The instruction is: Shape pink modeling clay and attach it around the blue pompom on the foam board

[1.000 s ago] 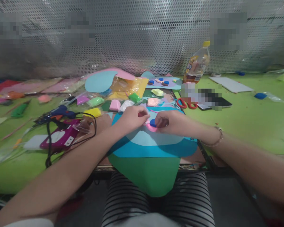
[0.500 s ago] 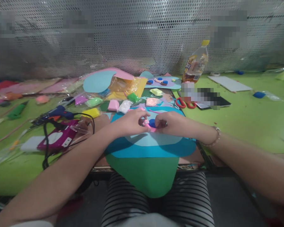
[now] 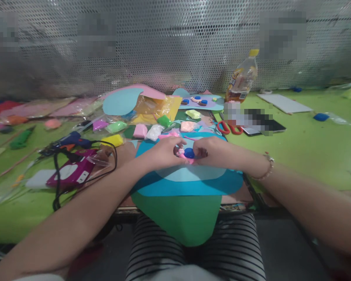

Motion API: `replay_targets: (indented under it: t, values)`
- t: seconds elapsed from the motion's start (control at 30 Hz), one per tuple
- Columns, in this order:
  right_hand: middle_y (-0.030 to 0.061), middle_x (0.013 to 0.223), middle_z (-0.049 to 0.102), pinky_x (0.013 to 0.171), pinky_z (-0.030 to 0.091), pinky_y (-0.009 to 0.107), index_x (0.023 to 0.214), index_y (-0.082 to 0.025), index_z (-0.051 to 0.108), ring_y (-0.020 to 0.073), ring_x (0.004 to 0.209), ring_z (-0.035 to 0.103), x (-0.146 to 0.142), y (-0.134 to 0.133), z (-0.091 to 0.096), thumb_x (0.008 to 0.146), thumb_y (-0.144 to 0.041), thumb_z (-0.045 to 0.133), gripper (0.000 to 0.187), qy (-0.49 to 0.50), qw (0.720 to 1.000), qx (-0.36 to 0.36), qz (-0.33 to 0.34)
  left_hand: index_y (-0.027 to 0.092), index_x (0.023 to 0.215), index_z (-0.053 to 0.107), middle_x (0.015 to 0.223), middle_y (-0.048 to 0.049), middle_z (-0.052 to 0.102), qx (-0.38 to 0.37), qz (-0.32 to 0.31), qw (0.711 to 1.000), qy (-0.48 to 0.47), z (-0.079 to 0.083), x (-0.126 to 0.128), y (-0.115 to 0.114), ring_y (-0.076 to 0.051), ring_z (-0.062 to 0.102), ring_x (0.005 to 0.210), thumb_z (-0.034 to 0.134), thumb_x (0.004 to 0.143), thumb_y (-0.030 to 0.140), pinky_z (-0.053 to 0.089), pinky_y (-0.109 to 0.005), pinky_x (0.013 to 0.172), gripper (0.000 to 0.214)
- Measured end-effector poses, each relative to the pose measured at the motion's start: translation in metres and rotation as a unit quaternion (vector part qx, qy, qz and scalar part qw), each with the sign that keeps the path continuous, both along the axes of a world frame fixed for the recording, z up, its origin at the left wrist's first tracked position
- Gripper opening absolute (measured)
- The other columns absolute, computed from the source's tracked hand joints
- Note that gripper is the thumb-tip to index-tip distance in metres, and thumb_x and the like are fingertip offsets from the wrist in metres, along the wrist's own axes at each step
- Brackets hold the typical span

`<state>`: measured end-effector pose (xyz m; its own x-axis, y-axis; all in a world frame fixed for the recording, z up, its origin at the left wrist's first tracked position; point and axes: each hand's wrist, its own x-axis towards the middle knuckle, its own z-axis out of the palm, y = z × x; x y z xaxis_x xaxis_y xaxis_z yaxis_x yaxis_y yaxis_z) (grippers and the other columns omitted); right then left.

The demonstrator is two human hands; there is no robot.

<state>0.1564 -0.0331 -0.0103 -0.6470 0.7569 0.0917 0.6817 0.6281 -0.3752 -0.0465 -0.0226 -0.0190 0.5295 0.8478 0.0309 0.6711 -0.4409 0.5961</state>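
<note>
Between my hands, low over the layered paper, is a small modelling-clay piece (image 3: pixel 188 153) with a rounded blue lump on a pink base. My left hand (image 3: pixel 166 152) curls around its left side, where a paler pink bit shows by the thumb and fingertips. From the right, my right hand (image 3: pixel 213 151) has its fingers bent in against the piece's edge; its fingertips are partly hidden. Beneath lie a light blue paper shape, a blue paper sheet (image 3: pixel 175 188) and a green paper shape (image 3: pixel 181 218) overhanging the table edge.
Bagged clay lumps (image 3: pixel 140 130) and a finished-looking clay panel (image 3: pixel 193 100) lie behind. Left are a glue gun (image 3: pixel 71 140) and a magenta power strip (image 3: pixel 73 168) with a looping black cable. Red-handled scissors (image 3: pixel 229 128), a tablet-like device (image 3: pixel 266 121) and a bottle (image 3: pixel 242 80) are at right.
My right fingers have drawn back slightly to the right, leaving more of the blue lump visible. My left hand has barely moved.
</note>
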Motion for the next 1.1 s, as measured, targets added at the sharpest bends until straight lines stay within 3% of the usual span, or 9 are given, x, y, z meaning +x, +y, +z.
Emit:
replay_targets:
  t: [0.2,0.3,0.47,0.57,0.7,0.83,1.1]
  values:
    - [-0.0004,0.07,0.057,0.052,0.031,0.023,0.074,-0.019,0.054,0.0105,0.06,0.046,0.002,0.002,0.001,0.075,-0.034,0.061,0.017,-0.001,1.0,-0.012,0.018,0.018,0.108,0.058,0.101,-0.0076,0.061,0.006,-0.006,1.0,0.004,0.003,0.0,-0.002,-0.016,0.056,0.077,0.068,0.063,0.048,0.044,-0.028,0.066,0.055]
    - [0.0008,0.073,0.054,0.055,0.035,0.023,0.076,-0.018,0.054,0.0118,0.063,0.046,0.001,0.002,0.002,0.076,-0.032,0.061,0.016,0.015,1.0,0.018,0.02,0.02,0.109,0.058,0.1,-0.0069,0.063,-0.012,-0.023,1.0,0.005,0.006,-0.004,-0.001,-0.018,0.058,0.08,0.069,0.062,0.048,0.045,-0.029,0.069,0.056]
    - [0.0095,0.098,0.055,0.078,0.045,0.032,0.106,-0.016,0.056,0.0199,0.092,0.052,-0.005,0.001,-0.004,0.08,-0.027,0.058,0.028,0.076,0.992,0.09,0.053,0.019,0.104,0.059,0.093,-0.0061,0.066,-0.045,-0.02,0.998,-0.034,0.009,-0.011,0.005,-0.017,0.061,0.077,0.07,0.062,0.032,0.047,-0.03,0.071,0.046]
    - [0.0118,0.103,0.054,0.084,0.045,0.036,0.106,-0.017,0.059,0.0228,0.099,0.051,-0.008,0.0,-0.008,0.083,-0.029,0.056,0.026,0.056,0.99,0.092,0.088,0.018,0.097,0.061,0.091,-0.0062,0.067,-0.052,-0.026,0.997,-0.05,0.006,-0.013,0.01,-0.017,0.062,0.077,0.072,0.059,0.029,0.048,-0.03,0.071,0.041]
    - [0.013,0.105,0.054,0.084,0.046,0.038,0.107,-0.015,0.06,0.0246,0.1,0.052,-0.01,-0.003,-0.008,0.083,-0.041,0.056,0.035,0.036,0.992,0.087,0.088,0.018,0.093,0.062,0.082,-0.004,0.066,-0.044,-0.021,0.998,-0.041,0.005,-0.012,0.012,-0.016,0.06,0.072,0.073,0.058,0.03,0.047,-0.03,0.068,0.039]
    - [0.0133,0.109,0.054,0.082,0.047,0.037,0.12,-0.014,0.053,0.0252,0.1,0.053,-0.009,-0.005,-0.005,0.076,-0.044,0.064,0.054,0.027,0.994,0.082,0.062,0.018,0.093,0.062,0.078,-0.0023,0.065,-0.044,-0.01,0.998,-0.041,0.007,-0.01,0.009,-0.015,0.059,0.068,0.073,0.057,0.03,0.045,-0.027,0.062,0.04]
    - [0.0093,0.108,0.06,0.079,0.047,0.033,0.117,-0.019,0.056,0.0212,0.095,0.058,0.0,0.006,-0.004,0.08,-0.034,0.062,0.041,0.015,0.995,0.05,0.082,0.018,0.085,0.063,0.075,-0.002,0.064,-0.029,-0.014,0.999,-0.018,0.005,-0.01,0.01,-0.015,0.059,0.069,0.072,0.059,0.033,0.045,-0.027,0.063,0.032]
